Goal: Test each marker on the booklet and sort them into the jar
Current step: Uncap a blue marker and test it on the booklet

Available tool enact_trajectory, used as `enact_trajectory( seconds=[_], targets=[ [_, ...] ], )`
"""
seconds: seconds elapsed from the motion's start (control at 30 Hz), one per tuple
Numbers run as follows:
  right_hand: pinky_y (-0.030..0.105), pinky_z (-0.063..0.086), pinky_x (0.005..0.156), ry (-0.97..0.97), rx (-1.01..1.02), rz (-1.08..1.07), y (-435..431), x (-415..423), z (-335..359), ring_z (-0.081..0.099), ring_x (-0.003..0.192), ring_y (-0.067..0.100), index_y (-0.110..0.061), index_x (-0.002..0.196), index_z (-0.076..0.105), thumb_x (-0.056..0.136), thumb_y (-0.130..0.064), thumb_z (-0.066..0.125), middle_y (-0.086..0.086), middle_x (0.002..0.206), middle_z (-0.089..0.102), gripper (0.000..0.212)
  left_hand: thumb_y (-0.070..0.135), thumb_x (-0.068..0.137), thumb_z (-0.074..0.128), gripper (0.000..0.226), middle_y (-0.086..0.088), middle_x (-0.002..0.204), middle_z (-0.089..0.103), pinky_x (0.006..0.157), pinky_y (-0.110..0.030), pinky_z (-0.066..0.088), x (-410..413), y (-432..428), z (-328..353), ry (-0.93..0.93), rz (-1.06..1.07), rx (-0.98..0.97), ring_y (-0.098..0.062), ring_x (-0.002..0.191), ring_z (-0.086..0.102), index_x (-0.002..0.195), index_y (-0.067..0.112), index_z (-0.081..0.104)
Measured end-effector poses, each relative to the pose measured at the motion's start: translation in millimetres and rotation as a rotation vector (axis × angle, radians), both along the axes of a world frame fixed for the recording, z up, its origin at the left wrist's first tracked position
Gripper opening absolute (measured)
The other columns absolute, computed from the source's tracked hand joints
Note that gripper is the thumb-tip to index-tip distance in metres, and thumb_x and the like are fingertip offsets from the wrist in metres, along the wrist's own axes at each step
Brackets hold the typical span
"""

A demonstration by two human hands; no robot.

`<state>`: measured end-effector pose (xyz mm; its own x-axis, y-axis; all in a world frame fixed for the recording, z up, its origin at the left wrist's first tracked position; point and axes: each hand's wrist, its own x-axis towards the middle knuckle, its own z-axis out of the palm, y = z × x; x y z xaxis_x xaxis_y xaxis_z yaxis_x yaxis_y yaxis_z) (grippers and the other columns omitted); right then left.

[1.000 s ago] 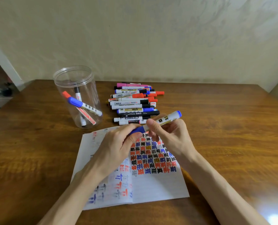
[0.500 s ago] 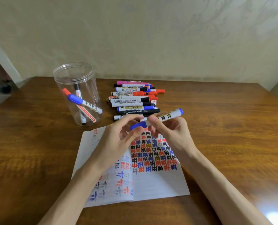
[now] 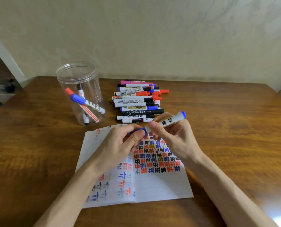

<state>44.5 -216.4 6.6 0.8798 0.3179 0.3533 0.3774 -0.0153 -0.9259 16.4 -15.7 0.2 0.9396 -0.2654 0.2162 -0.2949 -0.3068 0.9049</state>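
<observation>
Blue-capped marker (image 3: 167,122): head view; held in the air just above the booklet's far edge. The white barrel slants up to the right, with a blue end plug at the high end and the blue cap at the low end.
Booklet (image 3: 161,185): lies open and flat on the wooden table (image 3: 234,128). The top of the right page is filled with rows of red, blue and black test marks and its lower part is bare; the left page is partly marked.
Left hand (image 3: 120,145): over the booklet's left page, thumb and fingers pinching the blue cap.
Right hand (image 3: 174,136): over the booklet's right page, fingers curled round the barrel.
Jar (image 3: 80,76): clear, lidless and upright, beyond the booklet's far left corner; three markers (image 3: 87,102) lean inside it.
Untested pile (image 3: 136,100): just beyond the booklet's far edge, many markers stacked crosswise.
Step in hand: judged to be work at the cap joint; whether the cap is coming off or going on cannot be told.
Method: the right hand should hold the barrel fast while the left moves the cap straight along the barrel's line, without bending it. A short, controlled stroke would keep the nib off the fingers.
Next call: if uncapped, the test stroke belongs on the bare lower part of the right page. If capped, the cap should be pressed fully home before the marker goes to the jar.
Risk: ink on the fingers, or a loose cap that lets the marker dry out.
</observation>
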Motion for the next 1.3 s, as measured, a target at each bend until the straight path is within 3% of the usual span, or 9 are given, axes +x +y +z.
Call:
enact_trajectory(
  seconds=[0.13,0.23,0.43,0.6,0.73,0.87,0.97,1.13,1.3],
  targets=[
    [0.028,0.054,0.062,-0.022,-0.022,0.016,-4,1,3,0.069,0.066,0.018,-0.022,0.087,0.075,0.097,-0.021,0.07,0.001,0.074,0.074,0.011,0.029,0.104,0.053,0.023,-0.004,0.063,0.05,0.054,-0.022,0.04,-1,-3,6,0.077,-0.07,-0.098,-0.017,0.058,0.046,0.095,0.017,0.071],
    [0.032,0.055,0.063,-0.011,-0.023,0.009,-5,3,2,0.069,0.067,0.022,-0.015,0.086,0.075,0.098,-0.022,0.069,0.006,0.075,0.073,0.015,0.028,0.104,0.053,0.025,-0.001,0.063,0.048,0.053,-0.025,0.038,-1,-3,8,0.085,-0.103,-0.136,-0.017,0.057,0.043,0.09,0.028,0.073],
    [0.034,0.054,0.07,0.226,0.089,-0.014,3,2,-8,0.061,0.07,0.023,-0.002,0.097,0.073,0.097,-0.036,0.067,0.008,0.076,0.068,0.035,0.04,0.096,0.063,0.009,0.013,0.068,0.065,0.063,-0.028,0.052,1,-3,-2,-0.091,0.129,0.051,-0.012,0.066,0.062,0.092,0.036,0.07],
    [0.036,0.047,0.063,0.19,0.062,-0.101,14,-4,-11,0.055,0.06,0.023,0.001,0.079,0.069,0.101,-0.039,0.063,0.015,0.067,0.063,0.046,0.055,0.09,0.057,0.046,0.009,0.095,0.076,0.075,-0.036,0.058,1,-4,-8,-0.175,0.206,0.168,-0.011,0.091,0.07,0.113,0.02,0.076],
    [0.035,0.047,0.063,0.138,0.026,-0.084,11,-5,-8,0.054,0.06,0.021,0.007,0.082,0.065,0.103,-0.036,0.061,0.014,0.067,0.062,0.048,0.048,0.102,0.055,0.034,0.001,0.079,0.069,0.065,-0.047,0.054,1,-1,-9,-0.148,0.145,0.143,-0.023,0.074,0.066,0.099,0.019,0.072],
    [0.028,0.047,0.061,0.122,0.02,-0.065,8,-4,-6,0.055,0.061,0.019,0.004,0.088,0.069,0.103,-0.032,0.062,0.007,0.068,0.063,0.04,0.039,0.103,0.055,0.03,0.0,0.069,0.062,0.057,-0.027,0.048,0,-1,-4,-0.085,0.081,0.083,-0.017,0.063,0.06,0.088,0.017,0.069],
    [0.023,0.046,0.061,0.102,0.01,-0.062,6,-3,-7,0.056,0.061,0.016,0.002,0.089,0.071,0.103,-0.031,0.063,0.001,0.068,0.064,0.036,0.036,0.103,0.055,0.028,0.001,0.065,0.06,0.056,-0.022,0.044,-1,-1,-2,-0.038,0.039,0.029,-0.011,0.059,0.055,0.088,0.017,0.069],
    [0.025,0.047,0.063,0.114,0.002,-0.053,1,1,-6,0.055,0.063,0.016,-0.005,0.086,0.071,0.104,-0.03,0.062,0.0,0.069,0.063,0.032,0.034,0.104,0.055,0.026,0.001,0.062,0.056,0.052,-0.031,0.042,0,-6,-1,-0.015,0.016,-0.035,-0.014,0.055,0.052,0.09,0.018,0.07],
    [0.031,0.044,0.067,0.29,0.115,-0.054,8,1,-10,0.051,0.064,0.017,-0.001,0.097,0.075,0.097,-0.044,0.065,0.004,0.068,0.059,0.045,0.043,0.101,0.058,0.02,0.004,0.074,0.066,0.062,-0.042,0.054,2,-8,-10,-0.154,0.12,0.104,-0.021,0.069,0.065,0.094,0.027,0.068]
  ],
)
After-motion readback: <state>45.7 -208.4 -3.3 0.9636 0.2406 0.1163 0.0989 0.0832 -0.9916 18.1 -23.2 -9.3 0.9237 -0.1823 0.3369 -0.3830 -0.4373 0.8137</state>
